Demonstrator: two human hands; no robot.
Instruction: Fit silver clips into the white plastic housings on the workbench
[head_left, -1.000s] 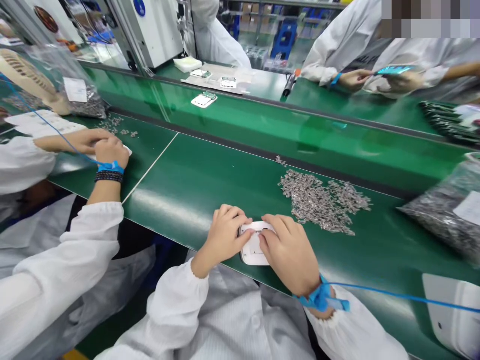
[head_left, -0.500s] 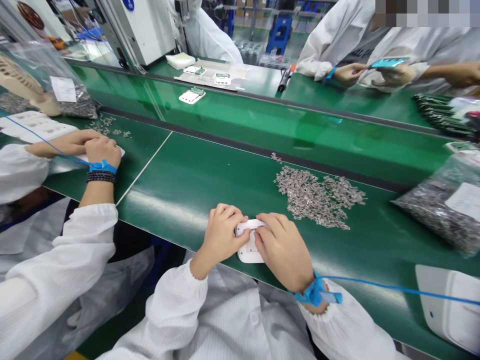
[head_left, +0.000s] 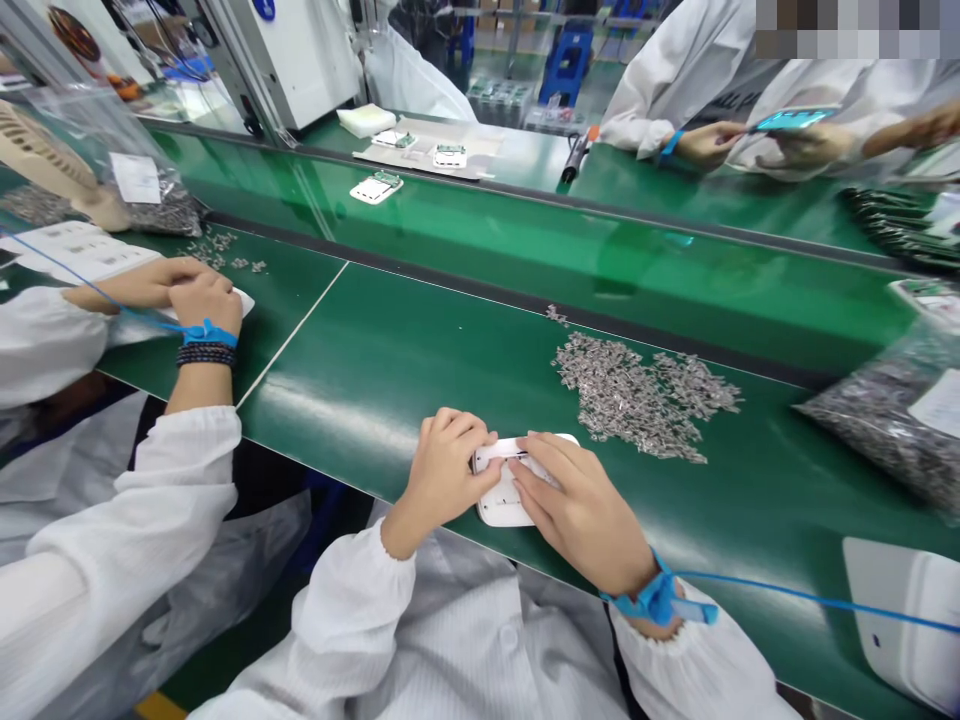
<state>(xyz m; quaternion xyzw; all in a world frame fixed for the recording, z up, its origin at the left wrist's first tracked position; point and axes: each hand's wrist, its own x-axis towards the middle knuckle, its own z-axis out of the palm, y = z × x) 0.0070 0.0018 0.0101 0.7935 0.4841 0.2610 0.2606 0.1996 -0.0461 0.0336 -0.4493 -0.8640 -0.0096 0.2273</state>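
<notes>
A white plastic housing point(head_left: 506, 512) with rounded corners lies on the green worktop near its front edge. My left hand point(head_left: 448, 462) grips its left side, thumb on the inner face and fingers along the far edge. My right hand point(head_left: 581, 510) is over the right part, thumb and forefinger brought together at the inner side of the far rim. Whatever sits between those fingertips is too small or hidden to make out. Beyond my right hand spreads a pile of small shiny metal pieces point(head_left: 630, 395).
At the right lie a clear bag of small metal parts point(head_left: 892, 420) and another white plastic cover point(head_left: 904, 610). A blue cord point(head_left: 810, 592) runs from my right wrist across the worktop. A co-worker's hands point(head_left: 202, 300) work at the left. A raised green ledge point(head_left: 480, 230) runs behind.
My right hand has shifted slightly right and its fingers have straightened, showing more of the housing. My left hand stays in place. The view has shifted a little.
</notes>
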